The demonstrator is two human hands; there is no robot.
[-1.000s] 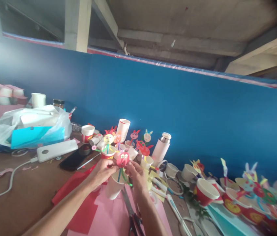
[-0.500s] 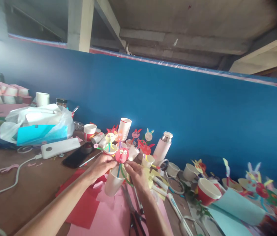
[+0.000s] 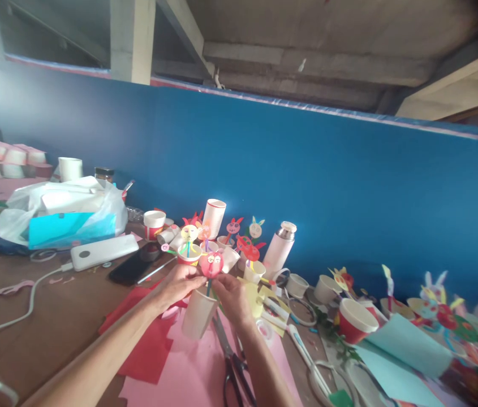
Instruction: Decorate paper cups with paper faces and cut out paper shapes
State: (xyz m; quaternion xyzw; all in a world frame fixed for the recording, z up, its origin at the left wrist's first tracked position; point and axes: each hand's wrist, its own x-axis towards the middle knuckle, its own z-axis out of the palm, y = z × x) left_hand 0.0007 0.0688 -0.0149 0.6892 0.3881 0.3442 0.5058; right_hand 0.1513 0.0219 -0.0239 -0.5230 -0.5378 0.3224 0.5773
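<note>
**Blue-walled craft table: paper cup held up in both hands**

Blue wall point(image 3: 306, 169) behind, brown worktable point(image 3: 39, 311) below. Left hand point(image 3: 177, 288) closes around the rim of a white paper cup point(image 3: 198, 314); right hand point(image 3: 232, 299) closes on a thin stem point(image 3: 209, 288) under a red paper face point(image 3: 212, 264). Hands nearly touch, with finger contact partly hidden. Probably held off the table to steady the stem. Cup's long axis tilts, base down-left, mouth up toward the hands. Below the cup: pink paper point(image 3: 171, 367), red paper point(image 3: 145, 350), scissors point(image 3: 232, 367). Beyond the cup: pink thermos point(image 3: 279, 251).
</note>
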